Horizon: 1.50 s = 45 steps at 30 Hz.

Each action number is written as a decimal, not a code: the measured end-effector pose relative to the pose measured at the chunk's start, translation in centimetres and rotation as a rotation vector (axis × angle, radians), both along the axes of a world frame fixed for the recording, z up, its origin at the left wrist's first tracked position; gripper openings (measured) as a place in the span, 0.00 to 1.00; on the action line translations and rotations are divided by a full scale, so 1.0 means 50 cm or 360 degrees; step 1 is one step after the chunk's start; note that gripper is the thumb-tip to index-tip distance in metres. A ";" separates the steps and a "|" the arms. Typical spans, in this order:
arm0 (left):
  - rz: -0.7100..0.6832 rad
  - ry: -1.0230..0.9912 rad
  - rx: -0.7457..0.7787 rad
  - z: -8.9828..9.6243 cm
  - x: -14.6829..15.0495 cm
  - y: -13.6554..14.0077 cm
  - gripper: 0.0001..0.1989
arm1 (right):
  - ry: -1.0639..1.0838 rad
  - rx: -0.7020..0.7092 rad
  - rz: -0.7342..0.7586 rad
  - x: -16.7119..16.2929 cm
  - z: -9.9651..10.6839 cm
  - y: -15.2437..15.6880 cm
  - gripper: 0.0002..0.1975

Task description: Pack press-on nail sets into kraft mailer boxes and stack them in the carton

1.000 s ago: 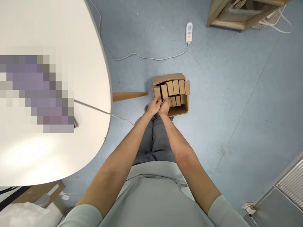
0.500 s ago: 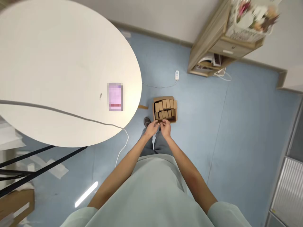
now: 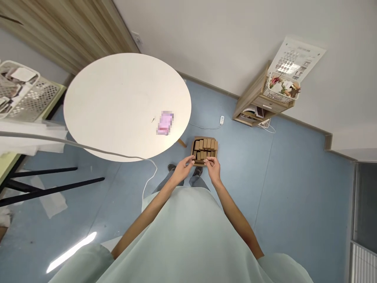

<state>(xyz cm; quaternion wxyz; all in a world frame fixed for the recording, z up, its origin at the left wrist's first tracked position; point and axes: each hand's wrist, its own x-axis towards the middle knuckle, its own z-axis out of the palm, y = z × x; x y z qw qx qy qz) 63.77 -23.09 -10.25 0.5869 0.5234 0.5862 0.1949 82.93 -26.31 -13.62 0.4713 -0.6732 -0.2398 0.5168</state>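
On the floor near my feet lies an open cardboard box [image 3: 192,147] packed with several small brown cartons [image 3: 207,144] in two rows. My left hand [image 3: 183,169] hovers by the box's near left corner, thumb and fingertips drawn together. At the near right corner my right hand [image 3: 213,169] is bent in a similar pinch. A short gap separates the two hands. Whatever the fingertips hold, if anything, is too small to make out. Whether they touch the box cannot be told from above.
A round white table [image 3: 123,98] stands to the left, bearing a blurred pink item [image 3: 165,122]. A cable [image 3: 118,154] crosses before it. A white plug-like device [image 3: 222,120] lies on the floor beyond the box. A wooden cabinet [image 3: 250,103] with a flower basket [image 3: 282,88] is against the wall.
My hands have drawn apart, the left going left and the right going right. The view has tilted up, showing more wall, the whole table and both shoes.
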 end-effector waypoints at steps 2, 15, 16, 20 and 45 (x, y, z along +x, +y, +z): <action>0.0046 -0.0022 0.0026 0.024 -0.001 -0.005 0.30 | 0.0073 0.0059 0.0010 -0.012 0.028 0.000 0.18; 0.0326 -0.0047 0.0204 0.165 -0.206 -0.123 0.27 | 0.0187 0.0182 0.0404 -0.236 0.161 -0.018 0.21; 0.0332 -0.0045 0.0216 0.176 -0.234 -0.145 0.27 | 0.0178 0.0181 0.0468 -0.261 0.171 -0.022 0.21; 0.0372 -0.0014 0.0284 0.210 -0.349 -0.219 0.26 | 0.0131 0.0219 0.0675 -0.374 0.203 -0.032 0.20; 0.1269 0.0214 0.0298 0.229 -0.926 -0.271 0.24 | 0.0396 -0.0147 0.1281 -1.034 0.134 0.047 0.22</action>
